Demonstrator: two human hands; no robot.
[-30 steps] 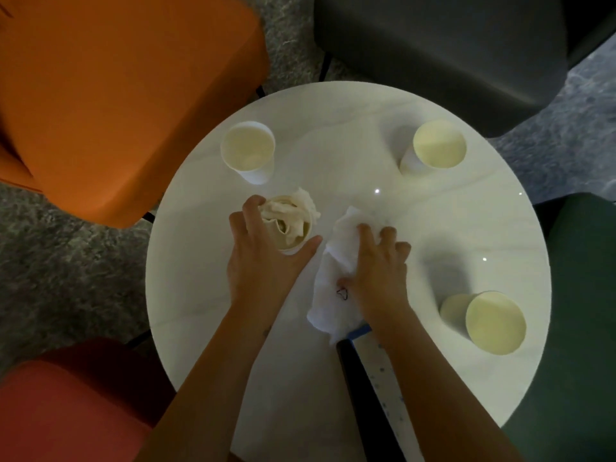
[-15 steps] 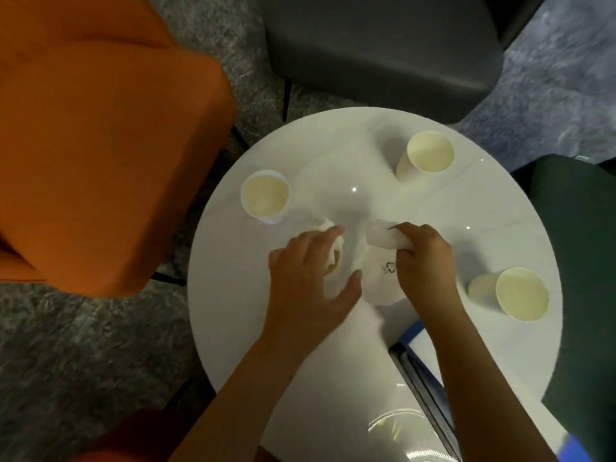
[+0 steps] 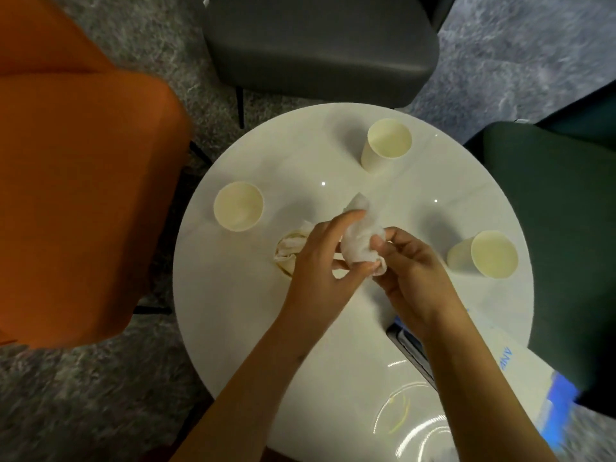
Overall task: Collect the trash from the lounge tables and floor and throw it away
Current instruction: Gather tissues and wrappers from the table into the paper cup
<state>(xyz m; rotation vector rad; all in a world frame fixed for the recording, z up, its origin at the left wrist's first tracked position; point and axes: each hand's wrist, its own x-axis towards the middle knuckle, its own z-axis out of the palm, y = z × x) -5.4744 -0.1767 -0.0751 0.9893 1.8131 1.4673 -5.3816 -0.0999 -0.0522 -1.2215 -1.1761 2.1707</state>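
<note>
Both hands hold a crumpled white napkin [image 3: 360, 240] above the middle of the round white table [image 3: 253, 328]. My left hand [image 3: 321, 261] wraps it from the left, my right hand [image 3: 408, 265] pinches it from the right. Just left of my left hand stands a paper cup stuffed with tissue [image 3: 289, 250], partly hidden by the fingers. Three empty paper cups stand around: one at the left [image 3: 238, 205], one at the back [image 3: 388, 141], one at the right [image 3: 490, 253].
An orange chair [image 3: 76, 181] stands to the left, a dark grey chair [image 3: 320, 45] behind the table, a dark green chair [image 3: 563, 235] to the right. A white and blue sheet over a dark flat object [image 3: 520, 368] lies at the table's near right edge. Grey carpet [image 3: 66, 401] surrounds everything.
The napkin lay spread on the table under my right hand; it is now lifted and bunched up between both hands. My left hand left the stuffed cup. The view shifted left.
</note>
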